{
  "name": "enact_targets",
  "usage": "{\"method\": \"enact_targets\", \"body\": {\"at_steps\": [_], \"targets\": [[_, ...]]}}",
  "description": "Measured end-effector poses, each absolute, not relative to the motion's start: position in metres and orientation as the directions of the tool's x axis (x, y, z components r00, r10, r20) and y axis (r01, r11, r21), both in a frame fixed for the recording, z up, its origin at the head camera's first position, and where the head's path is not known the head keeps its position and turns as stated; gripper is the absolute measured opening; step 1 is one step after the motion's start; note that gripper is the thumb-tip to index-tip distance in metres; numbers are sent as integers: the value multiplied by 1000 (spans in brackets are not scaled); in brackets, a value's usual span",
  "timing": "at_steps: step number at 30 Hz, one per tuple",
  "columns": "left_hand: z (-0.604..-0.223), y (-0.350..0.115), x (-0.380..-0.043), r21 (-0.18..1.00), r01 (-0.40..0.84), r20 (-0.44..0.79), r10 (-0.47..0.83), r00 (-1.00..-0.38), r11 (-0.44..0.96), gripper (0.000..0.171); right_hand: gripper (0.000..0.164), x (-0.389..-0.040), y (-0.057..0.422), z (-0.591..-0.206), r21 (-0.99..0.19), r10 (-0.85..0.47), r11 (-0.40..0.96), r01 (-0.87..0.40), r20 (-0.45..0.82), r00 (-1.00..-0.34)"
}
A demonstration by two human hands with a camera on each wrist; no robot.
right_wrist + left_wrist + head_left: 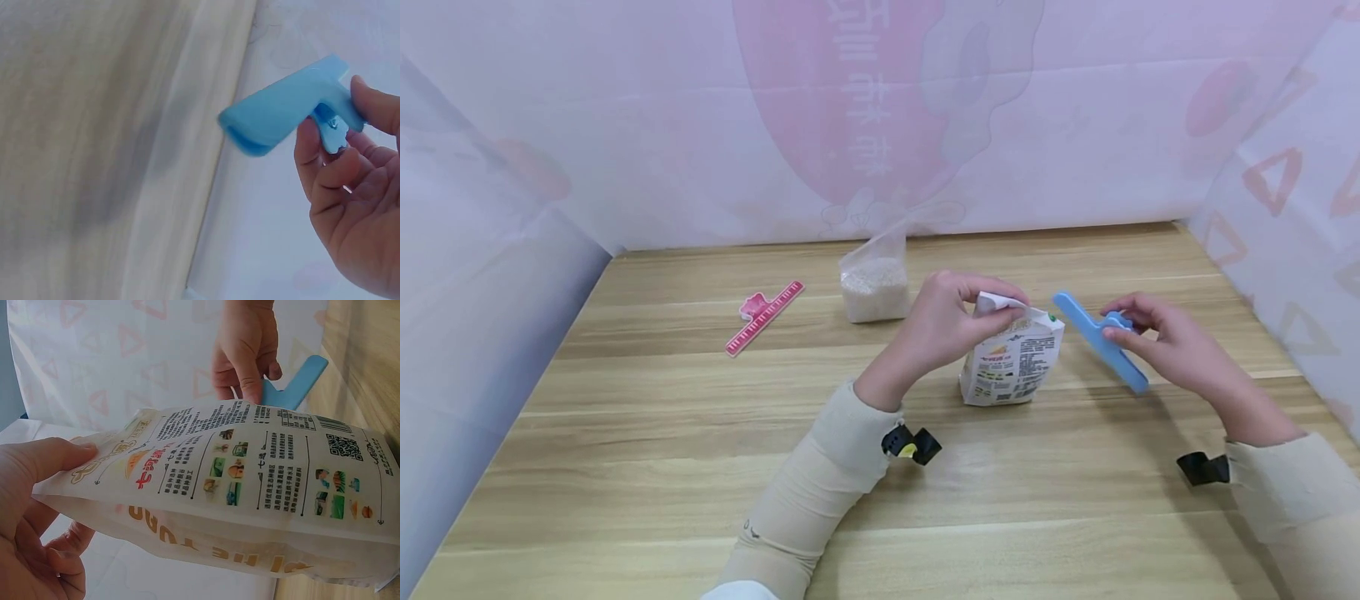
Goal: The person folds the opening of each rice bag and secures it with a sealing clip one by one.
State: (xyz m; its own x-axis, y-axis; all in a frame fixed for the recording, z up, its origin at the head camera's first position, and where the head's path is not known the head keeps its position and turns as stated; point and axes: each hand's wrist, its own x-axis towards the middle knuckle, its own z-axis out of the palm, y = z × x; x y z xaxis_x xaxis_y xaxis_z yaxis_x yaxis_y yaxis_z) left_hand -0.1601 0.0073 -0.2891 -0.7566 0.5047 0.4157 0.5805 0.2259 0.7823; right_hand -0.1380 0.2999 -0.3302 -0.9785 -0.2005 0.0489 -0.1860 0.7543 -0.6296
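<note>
My left hand [951, 321] pinches the folded top of a white printed food bag [1011, 367], which stands on the table. In the left wrist view the thumb lies on the printed face of the bag [250, 469], and the fingers are behind it. To the right of the bag, my right hand [1172, 342] holds a long blue bag clip [1101, 342] by its handle, clear of the bag. The right wrist view shows thumb and fingers on the handles of the blue clip [287, 106].
A clear bag of white grains [875, 287] stands toward the back of the wooden table [662, 467]. Left of it lies a red and white bag clip [765, 318]. Printed white sheets [662, 125] rise behind the table and at its sides.
</note>
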Motion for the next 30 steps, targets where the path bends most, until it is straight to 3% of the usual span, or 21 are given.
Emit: {"method": "enact_targets", "body": {"at_steps": [11, 15, 21, 30], "targets": [[-291, 7, -162, 787, 578, 420, 502, -756, 213, 9, 25, -132, 294, -311, -780, -262, 534, -327, 214, -941], [-290, 7, -163, 784, 581, 422, 499, -757, 219, 10, 30, -130, 292, -305, -809, -292, 458, -368, 254, -922], [-290, 7, -163, 786, 579, 423, 497, -758, 215, 10, 24, -127, 290, -301, -834, -348, 345, -430, 312, -884], [-290, 7, -163, 790, 574, 417, 499, -760, 214, 10, 27, -125, 289, -304, -737, -386, 428, -523, 375, -843]]}}
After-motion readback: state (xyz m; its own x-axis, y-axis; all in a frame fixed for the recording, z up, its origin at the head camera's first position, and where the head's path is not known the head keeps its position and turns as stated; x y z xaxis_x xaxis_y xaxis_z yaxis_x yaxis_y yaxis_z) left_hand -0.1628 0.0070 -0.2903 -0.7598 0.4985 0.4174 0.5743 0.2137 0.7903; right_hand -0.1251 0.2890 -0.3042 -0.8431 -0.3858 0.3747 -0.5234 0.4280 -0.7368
